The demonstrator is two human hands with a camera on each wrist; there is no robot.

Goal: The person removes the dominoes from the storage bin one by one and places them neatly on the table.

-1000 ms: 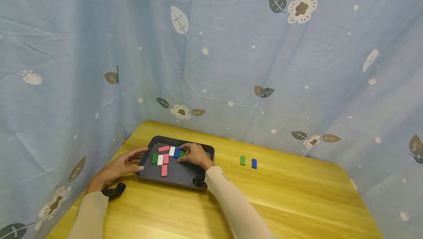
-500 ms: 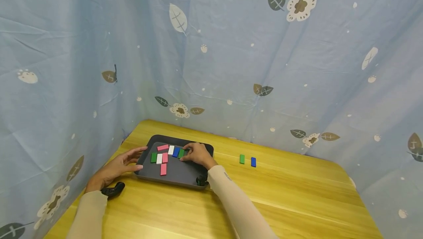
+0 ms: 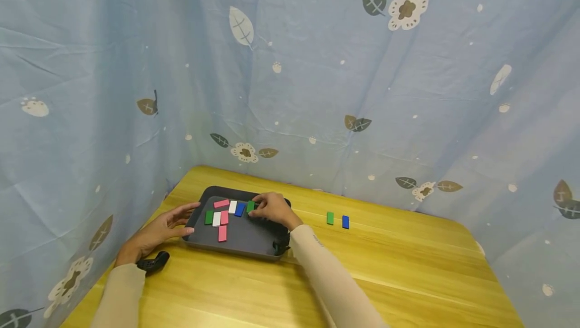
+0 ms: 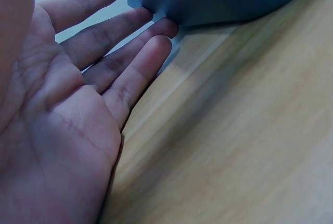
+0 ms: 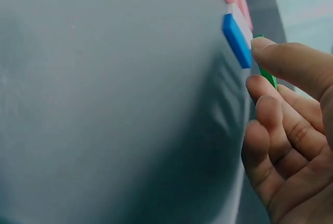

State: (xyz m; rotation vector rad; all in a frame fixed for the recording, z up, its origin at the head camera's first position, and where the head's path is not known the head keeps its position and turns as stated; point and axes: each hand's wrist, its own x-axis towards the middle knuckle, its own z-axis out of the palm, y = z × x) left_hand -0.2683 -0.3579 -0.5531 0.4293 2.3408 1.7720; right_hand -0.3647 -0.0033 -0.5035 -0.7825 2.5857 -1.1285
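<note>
My right hand [image 3: 277,209] is over the far right part of a dark grey tray [image 3: 244,240], pinching a green domino-like tile [image 3: 250,207] between thumb and fingers. In the right wrist view this green tile [image 5: 268,76] shows partly behind the fingertips, a small gap from a blue tile [image 5: 237,41]. Left of the blue tile lie a white tile [image 3: 233,207] and a tilted pink tile [image 3: 221,203]. Nearer me are a green tile [image 3: 209,217], a white tile [image 3: 216,218] and two pink tiles [image 3: 222,233]. My left hand [image 3: 158,228], fingers extended, touches the tray's left side.
On the yellow wooden table [image 3: 408,267], right of the tray, lie a loose green tile [image 3: 330,218] and a blue tile [image 3: 346,222]. A blue patterned curtain [image 3: 294,91] hangs behind and along the left. A black wrist device [image 3: 154,263] sits at my left wrist.
My right hand has shifted slightly right with the green tile, which now stands a little apart from the blue one. The left hand stays at the tray's side.
</note>
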